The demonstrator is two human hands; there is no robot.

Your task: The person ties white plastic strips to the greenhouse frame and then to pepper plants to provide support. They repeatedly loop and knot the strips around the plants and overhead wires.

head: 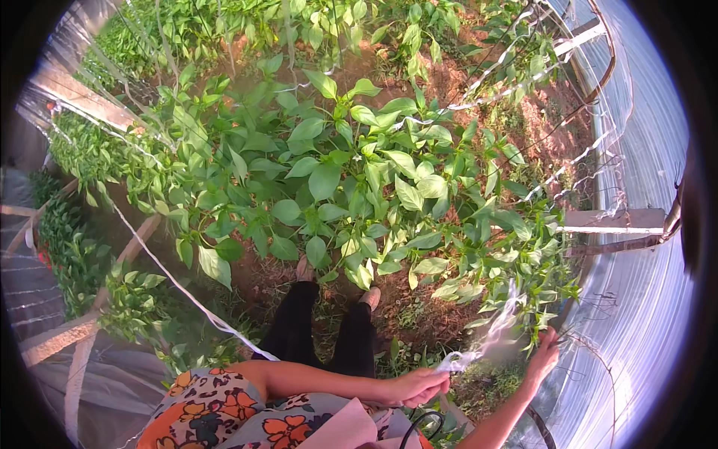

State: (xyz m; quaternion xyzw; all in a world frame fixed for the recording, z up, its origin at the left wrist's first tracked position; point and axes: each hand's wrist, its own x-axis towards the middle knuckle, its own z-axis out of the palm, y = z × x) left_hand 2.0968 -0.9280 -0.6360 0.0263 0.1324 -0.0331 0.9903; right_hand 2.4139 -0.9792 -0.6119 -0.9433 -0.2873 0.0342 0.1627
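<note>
My left hand [419,387] is closed around a bunch of white plastic twine [463,360]. Loose, blurred strands of it trail up and right toward the pepper plants. Farther right, my right hand [542,357] is raised beside the outer leaves of the row, close to the plastic wall; whether its fingers pinch anything is too small to tell. Before me stands a row of leafy pepper plants [331,179], with a small white flower [357,158] among the leaves. Another length of white twine [185,294] runs slantwise from the left-hand plants toward my body, where my left arm hides its end.
Clear plastic sheeting [634,292] closes the right side, with a wooden crosspiece [614,220] against it. Twines [493,101] stretch above the row. Wooden poles [84,331] stand at left. My shoes [370,297] rest on bare soil [404,325] with weeds.
</note>
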